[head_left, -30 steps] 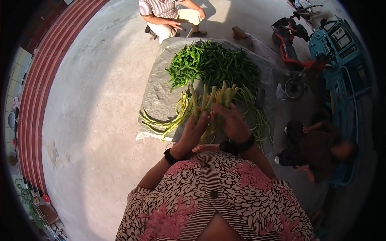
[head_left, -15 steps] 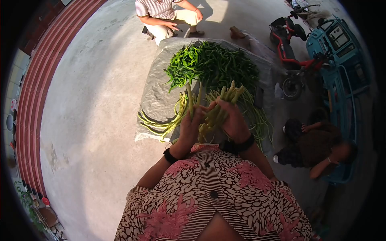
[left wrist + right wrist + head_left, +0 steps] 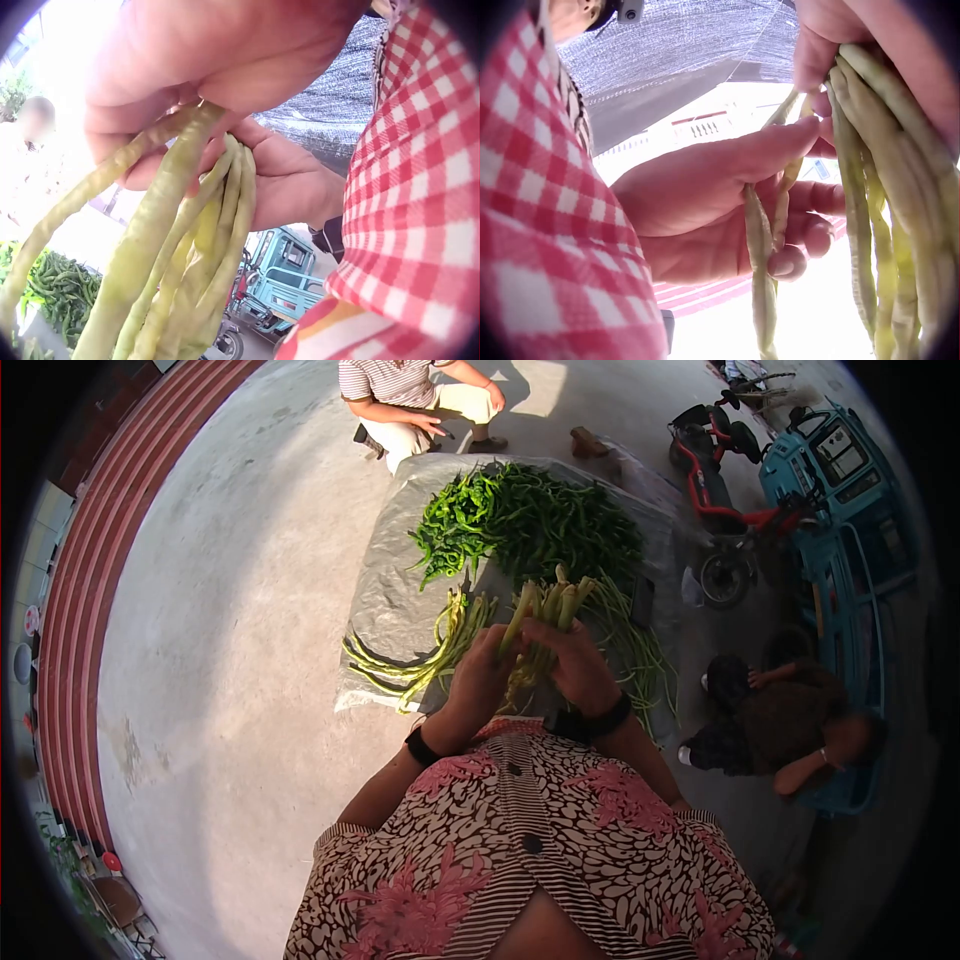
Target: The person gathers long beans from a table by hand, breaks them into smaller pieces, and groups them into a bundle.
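My right hand grips a bundle of pale green long beans, their ends standing up past the fingers in the head view. Close beside it, the left hand pinches a couple of long beans between thumb and fingers; these hang down in both wrist views. The fingertips of the two hands meet near the top of the bundle. Below and ahead, a plastic sheet carries a heap of green chili peppers, loose yellowish long beans at left and greener long beans at right.
A person squats beyond the sheet. Another person in dark clothes is low at the right. Behind them stand a blue cargo tricycle and a red scooter. Red steps run along the left.
Half a second ago the left hand drew slightly away from the bundle with upright beans in its fingers. Now it is back against the right hand, and those upright beans no longer stand apart.
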Tool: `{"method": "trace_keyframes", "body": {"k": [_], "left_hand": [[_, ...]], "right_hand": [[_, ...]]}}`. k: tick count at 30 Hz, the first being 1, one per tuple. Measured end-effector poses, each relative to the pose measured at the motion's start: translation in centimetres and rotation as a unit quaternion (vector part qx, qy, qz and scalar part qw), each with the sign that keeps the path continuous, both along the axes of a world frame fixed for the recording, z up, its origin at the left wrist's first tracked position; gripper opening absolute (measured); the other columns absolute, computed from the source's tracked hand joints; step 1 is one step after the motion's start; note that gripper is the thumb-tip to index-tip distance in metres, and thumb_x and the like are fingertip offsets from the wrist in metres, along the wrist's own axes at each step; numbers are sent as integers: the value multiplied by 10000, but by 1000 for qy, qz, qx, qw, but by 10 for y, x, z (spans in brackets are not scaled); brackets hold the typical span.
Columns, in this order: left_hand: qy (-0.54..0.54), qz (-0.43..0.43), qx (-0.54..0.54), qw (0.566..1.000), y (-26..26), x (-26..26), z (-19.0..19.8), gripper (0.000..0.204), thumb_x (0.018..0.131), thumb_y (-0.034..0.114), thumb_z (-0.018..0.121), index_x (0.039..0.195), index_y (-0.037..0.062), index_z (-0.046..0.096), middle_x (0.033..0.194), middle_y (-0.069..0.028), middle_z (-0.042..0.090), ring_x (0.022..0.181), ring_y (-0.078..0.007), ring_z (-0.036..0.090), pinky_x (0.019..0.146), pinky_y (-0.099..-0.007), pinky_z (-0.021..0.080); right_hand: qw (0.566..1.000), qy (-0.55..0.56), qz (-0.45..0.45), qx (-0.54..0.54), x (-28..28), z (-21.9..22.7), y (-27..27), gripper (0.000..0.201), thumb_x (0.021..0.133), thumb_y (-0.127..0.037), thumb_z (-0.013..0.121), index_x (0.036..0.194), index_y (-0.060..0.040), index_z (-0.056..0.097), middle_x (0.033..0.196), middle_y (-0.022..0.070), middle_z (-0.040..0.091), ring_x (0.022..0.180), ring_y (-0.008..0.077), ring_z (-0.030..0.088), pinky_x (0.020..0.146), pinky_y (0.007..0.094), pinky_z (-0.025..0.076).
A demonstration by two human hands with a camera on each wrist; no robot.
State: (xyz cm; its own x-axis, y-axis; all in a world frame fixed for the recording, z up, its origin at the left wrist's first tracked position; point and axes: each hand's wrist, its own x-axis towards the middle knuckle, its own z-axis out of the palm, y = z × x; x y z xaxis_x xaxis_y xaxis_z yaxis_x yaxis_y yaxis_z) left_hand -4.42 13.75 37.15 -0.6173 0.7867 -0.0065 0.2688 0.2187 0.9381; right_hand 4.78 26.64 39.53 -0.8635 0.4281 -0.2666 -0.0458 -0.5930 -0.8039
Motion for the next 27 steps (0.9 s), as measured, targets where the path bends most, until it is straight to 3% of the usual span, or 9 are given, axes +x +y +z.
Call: {"method": "trace_keyframes", "body": {"k": [2,5,8,11,17,20,23,27], "left_hand": [[38,-5,26,999,0,2,-1,227,983,210,510,1126,39,552,937,-126,593,896,-242,593,783,-331,469],[42,-5,73,996,-1,2,-4,269,949,229,558,1157,59,543,1082,-175,582,991,-359,565,838,-417,450],[106,-1,46,993,-2,-2,-11,316,946,214,564,1204,38,514,1104,-191,566,1053,-358,538,884,-414,435],[34,-29,66,997,-4,0,-12,344,979,194,521,1281,38,473,1107,-123,569,1001,-233,567,868,-343,454],[-113,-163,91,976,-7,8,-13,423,966,129,531,1352,28,391,1196,-115,553,1107,-176,526,930,-320,438],[-91,-193,96,972,-8,7,-14,530,895,167,630,1343,35,381,1278,-188,497,1200,-332,510,951,-395,438],[16,-150,125,981,-8,11,4,689,829,181,710,1393,66,332,1332,-177,455,1236,-332,491,977,-388,429],[-47,-138,136,980,-3,11,-29,821,758,182,769,1424,91,297,1387,-161,412,1261,-327,473,992,-382,427]], "right_hand": [[1000,4,-13,8,1,-1,0,257,910,-147,626,1127,-17,581,927,19,619,846,106,603,756,270,476],[999,23,-35,-12,1,-3,0,242,911,-138,620,1118,-20,583,930,28,623,877,113,611,784,277,484],[996,30,-28,-74,1,3,3,253,903,-123,622,1129,-19,579,931,37,627,879,119,616,785,276,493],[999,33,-16,-32,3,-5,4,266,889,-111,634,1132,-18,578,931,38,627,843,118,615,752,267,497],[997,5,62,39,9,12,-7,244,869,-99,661,1094,-23,605,926,14,631,818,97,603,726,245,485],[996,-15,56,62,13,9,-9,211,867,-91,661,1064,-28,619,925,8,637,831,92,598,741,240,479],[998,13,33,51,13,22,-19,167,870,-80,651,1027,-31,626,913,7,635,833,92,594,745,241,473],[993,84,61,54,12,29,-19,161,864,-53,645,1023,-34,624,927,16,631,845,96,593,744,251,471]]}}
